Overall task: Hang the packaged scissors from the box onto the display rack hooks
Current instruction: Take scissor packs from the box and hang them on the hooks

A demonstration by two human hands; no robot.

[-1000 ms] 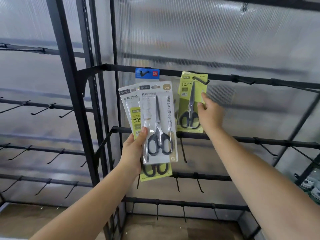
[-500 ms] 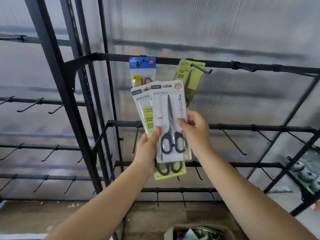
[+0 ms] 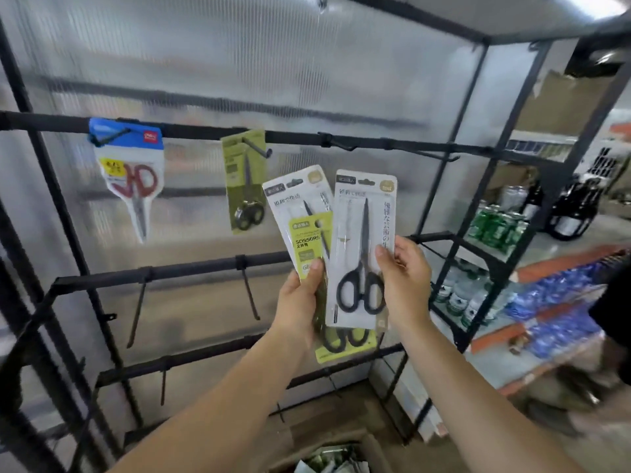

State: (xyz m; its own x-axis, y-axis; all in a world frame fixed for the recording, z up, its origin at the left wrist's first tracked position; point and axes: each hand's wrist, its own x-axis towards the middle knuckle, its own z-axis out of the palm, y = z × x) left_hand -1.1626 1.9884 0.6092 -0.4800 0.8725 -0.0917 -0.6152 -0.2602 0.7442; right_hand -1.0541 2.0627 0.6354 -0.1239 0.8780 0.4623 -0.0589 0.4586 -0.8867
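Hands are raised side by side in front of a black display rack. Right hand holds a white scissors pack by its right edge, thumb pressed on the front face beside the black handles, fingers curled behind the card; that grip is clamped on the pack, which stands nearly upright. Left hand grips two further packs fanned together: a second white pack tilted to the left, and a yellow-green scissors pack in front of it, thumb lying on the yellow-green card. The lower end of the yellow-green pack shows beneath the right hand's pack, overlapping it from behind.

On the rack's top rail, a blue-headed pack with red-handled scissors hangs from a hook at the left. A green pack hangs from the next hook, turned partly edge-on. The adjacent hook to the right carries nothing. The held packs are below the top rail, clear of all hooks.

At the bottom edge, a cardboard box is partly visible; its contents appear to be more packaging, though blur prevents confirmation. Shelves of bottles stand to the right.
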